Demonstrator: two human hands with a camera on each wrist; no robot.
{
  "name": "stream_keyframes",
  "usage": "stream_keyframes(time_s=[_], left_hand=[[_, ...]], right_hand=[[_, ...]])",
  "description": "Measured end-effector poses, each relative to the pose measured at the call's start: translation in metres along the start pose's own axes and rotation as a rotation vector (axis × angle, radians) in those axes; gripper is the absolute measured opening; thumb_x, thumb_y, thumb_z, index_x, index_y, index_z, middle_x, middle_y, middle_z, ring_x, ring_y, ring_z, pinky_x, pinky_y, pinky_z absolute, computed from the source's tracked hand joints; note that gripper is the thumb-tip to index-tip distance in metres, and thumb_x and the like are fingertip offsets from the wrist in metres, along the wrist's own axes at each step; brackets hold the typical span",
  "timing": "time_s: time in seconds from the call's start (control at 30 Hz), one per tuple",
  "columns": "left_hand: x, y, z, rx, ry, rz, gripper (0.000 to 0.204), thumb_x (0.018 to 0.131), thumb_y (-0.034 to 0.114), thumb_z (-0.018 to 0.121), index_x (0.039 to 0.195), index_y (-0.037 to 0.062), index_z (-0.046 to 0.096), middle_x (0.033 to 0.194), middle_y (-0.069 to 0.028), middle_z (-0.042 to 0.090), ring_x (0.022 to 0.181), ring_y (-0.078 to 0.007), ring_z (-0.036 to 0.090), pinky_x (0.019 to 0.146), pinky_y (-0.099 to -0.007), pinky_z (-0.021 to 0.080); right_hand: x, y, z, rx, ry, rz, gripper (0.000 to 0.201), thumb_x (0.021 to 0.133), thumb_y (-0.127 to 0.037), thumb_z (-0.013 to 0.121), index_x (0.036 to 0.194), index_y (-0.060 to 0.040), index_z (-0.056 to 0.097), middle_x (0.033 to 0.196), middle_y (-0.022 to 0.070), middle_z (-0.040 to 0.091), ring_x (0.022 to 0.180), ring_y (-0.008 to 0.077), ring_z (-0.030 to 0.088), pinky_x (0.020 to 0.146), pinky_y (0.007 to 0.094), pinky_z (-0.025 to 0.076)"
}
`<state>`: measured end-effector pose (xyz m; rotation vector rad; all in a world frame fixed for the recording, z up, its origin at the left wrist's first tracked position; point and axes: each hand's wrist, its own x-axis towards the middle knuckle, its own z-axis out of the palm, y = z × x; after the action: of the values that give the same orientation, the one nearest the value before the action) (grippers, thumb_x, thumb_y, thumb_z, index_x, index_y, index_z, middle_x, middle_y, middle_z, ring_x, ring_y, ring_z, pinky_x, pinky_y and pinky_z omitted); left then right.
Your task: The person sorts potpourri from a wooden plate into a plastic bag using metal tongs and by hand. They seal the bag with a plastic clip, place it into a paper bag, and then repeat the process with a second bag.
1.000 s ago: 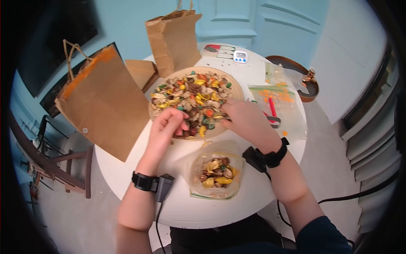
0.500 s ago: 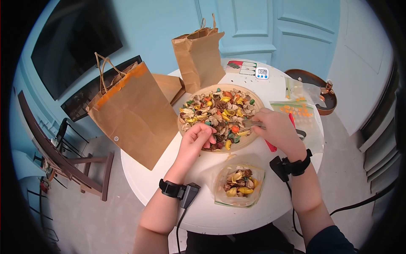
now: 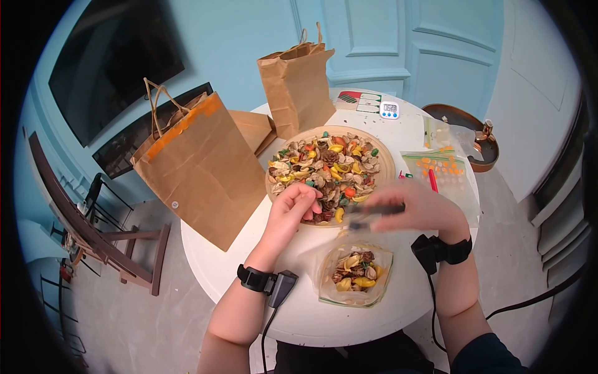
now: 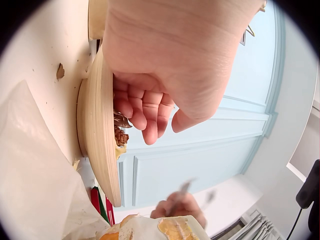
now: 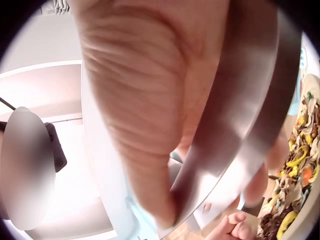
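Note:
Dried potpourri (image 3: 330,159) with pinecones and yellow, orange and green pieces heaps on a round wooden tray (image 3: 387,156). My left hand (image 3: 289,207) hovers at the tray's near edge, fingers loosely bent; in the left wrist view the thumb stands apart and nothing shows between them. My right hand (image 3: 423,209) grips metal tongs (image 5: 235,100) over the tray's front right rim. Motion blurs the tong tips, which look spread in the left wrist view. Nearer to me stands an unsealed clear zip bag (image 3: 384,287), partly filled with potpourri.
Two upright brown paper bags (image 3: 205,168) (image 3: 296,87) flank the tray's left and back. A white timer (image 3: 389,110) sits behind it. On the right lie a zip bag with orange pieces (image 3: 442,163) and a red stick (image 3: 433,180).
My right hand has lifted the tongs off the potpourri's right side and swung them toward me, near the zip bag. The left hand stays at the tray edge. The head view has shifted.

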<state>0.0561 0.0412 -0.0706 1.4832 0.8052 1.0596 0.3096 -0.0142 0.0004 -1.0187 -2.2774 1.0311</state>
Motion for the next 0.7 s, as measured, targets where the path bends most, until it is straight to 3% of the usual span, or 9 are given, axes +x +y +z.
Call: stream_keyframes(time_s=[0.07,0.1,0.3,0.7], left_hand=[[0.0,0.0,0.0,0.002,-0.002,0.0,0.019,0.095,0.025,0.05,0.093,0.0081,0.059,0.072,0.0042,0.058,0.064,-0.0031,0.047,0.06,-0.0173,0.036],[0.0,0.0,0.0,0.003,-0.002,0.001,0.019,0.095,0.024,0.05,0.093,0.0079,0.059,0.072,0.0042,0.058,0.064,-0.0031,0.047,0.06,-0.0174,0.036],[0.0,-0.001,-0.001,-0.012,-0.006,0.002,0.02,0.096,0.025,0.049,0.093,0.0076,0.059,0.072,0.0042,0.058,0.064,-0.0031,0.047,0.06,-0.0174,0.037],[0.001,-0.002,-0.002,-0.021,-0.026,0.009,0.02,0.096,0.025,0.05,0.093,0.0075,0.059,0.073,0.0041,0.058,0.064,-0.0027,0.046,0.059,-0.0171,0.037]], right_hand=[[0.007,0.023,0.004,-0.3,0.468,0.075,0.033,0.074,-0.03,0.072,0.094,-0.0049,0.066,0.082,0.0083,0.06,0.074,0.0211,0.059,0.064,0.0312,0.046],[0.008,0.028,0.004,-0.408,0.519,0.139,0.034,0.072,-0.028,0.071,0.096,-0.0046,0.066,0.088,0.0127,0.061,0.082,0.0284,0.061,0.069,0.0355,0.047],[0.011,0.04,0.008,-0.641,0.473,0.336,0.036,0.071,-0.029,0.068,0.1,-0.007,0.067,0.091,0.0108,0.062,0.085,0.0274,0.062,0.074,0.0367,0.049],[0.025,0.039,0.02,-0.693,0.427,0.297,0.023,0.075,-0.022,0.066,0.089,-0.0042,0.067,0.088,0.0097,0.063,0.081,0.0284,0.063,0.072,0.038,0.05]])
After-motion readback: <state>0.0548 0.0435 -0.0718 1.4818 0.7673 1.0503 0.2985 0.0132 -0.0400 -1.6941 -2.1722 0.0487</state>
